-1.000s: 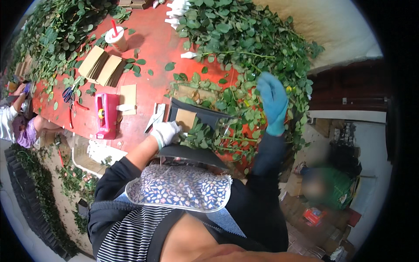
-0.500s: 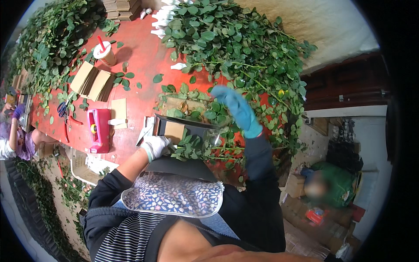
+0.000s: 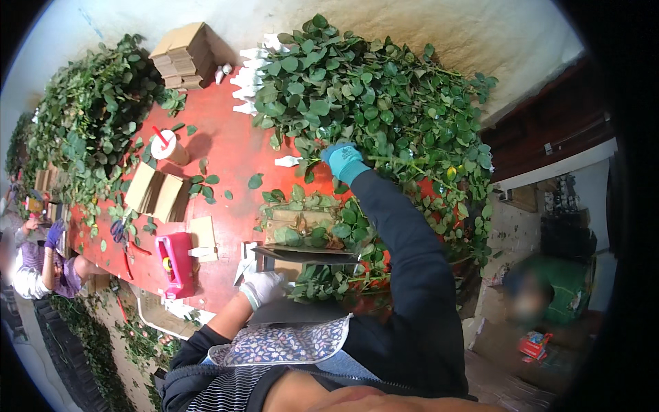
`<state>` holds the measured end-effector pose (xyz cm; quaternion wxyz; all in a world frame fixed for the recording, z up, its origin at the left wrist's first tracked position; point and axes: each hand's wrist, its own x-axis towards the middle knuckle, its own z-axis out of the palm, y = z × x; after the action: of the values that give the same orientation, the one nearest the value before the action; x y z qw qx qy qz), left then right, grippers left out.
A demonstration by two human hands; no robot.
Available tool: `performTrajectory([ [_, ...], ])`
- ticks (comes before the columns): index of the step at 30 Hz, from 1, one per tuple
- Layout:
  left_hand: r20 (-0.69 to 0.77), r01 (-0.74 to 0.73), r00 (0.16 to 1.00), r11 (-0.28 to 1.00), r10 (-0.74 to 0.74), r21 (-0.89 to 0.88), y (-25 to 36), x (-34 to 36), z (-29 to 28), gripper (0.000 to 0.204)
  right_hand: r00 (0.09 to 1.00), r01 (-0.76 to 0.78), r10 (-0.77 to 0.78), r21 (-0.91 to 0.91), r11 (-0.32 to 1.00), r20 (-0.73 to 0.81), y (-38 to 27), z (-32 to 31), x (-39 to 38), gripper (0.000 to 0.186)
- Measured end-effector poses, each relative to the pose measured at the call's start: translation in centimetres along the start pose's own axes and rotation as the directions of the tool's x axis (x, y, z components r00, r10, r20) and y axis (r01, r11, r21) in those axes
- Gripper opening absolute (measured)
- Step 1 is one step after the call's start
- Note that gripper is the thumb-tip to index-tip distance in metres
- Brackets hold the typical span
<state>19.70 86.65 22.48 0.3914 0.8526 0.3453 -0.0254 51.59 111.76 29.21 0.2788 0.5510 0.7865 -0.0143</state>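
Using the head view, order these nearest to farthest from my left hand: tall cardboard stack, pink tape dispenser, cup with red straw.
From the left hand:
1. Pink tape dispenser, to its left.
2. Cup with red straw, farther up, left.
3. Tall cardboard stack, farthest up, also left.

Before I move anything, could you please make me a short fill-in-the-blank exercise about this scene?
1. The left hand wears a ____ glove.
2. The blue-gloved hand at the leafy stems is the person's ____ one.
3. The straw in the cup is ____ in colour.
4. The tape dispenser on the red table is ____ in colour.

Missing words: white; right; red; pink.
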Motion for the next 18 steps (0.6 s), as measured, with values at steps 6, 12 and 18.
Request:
performTrajectory([
  [6, -0.001, -0.017, 1.000, 1.000, 0.017, -0.013, 0.2, -0.9, 1.0, 0.034, 0.970, 0.240, -0.235, 0.297, 0.924, -0.053, -4.3, 1.5, -4.9, 0.041],
  [12, -0.038, 0.022, 0.999, 0.999, -0.023, -0.026, 0.4, -1.9, 1.8, 0.036, 0.866, 0.087, 0.028, 0.204, 0.975, -0.499, -1.3, -6.1, 2.8, 0.043],
  [18, -0.083, 0.030, 0.996, 0.999, -0.028, 0.022, 1.1, -1.3, 0.5, 0.037, 0.915, -0.161, 0.172, 0.063, 0.985, -0.365, -0.8, -6.7, 8.3, 0.049],
])
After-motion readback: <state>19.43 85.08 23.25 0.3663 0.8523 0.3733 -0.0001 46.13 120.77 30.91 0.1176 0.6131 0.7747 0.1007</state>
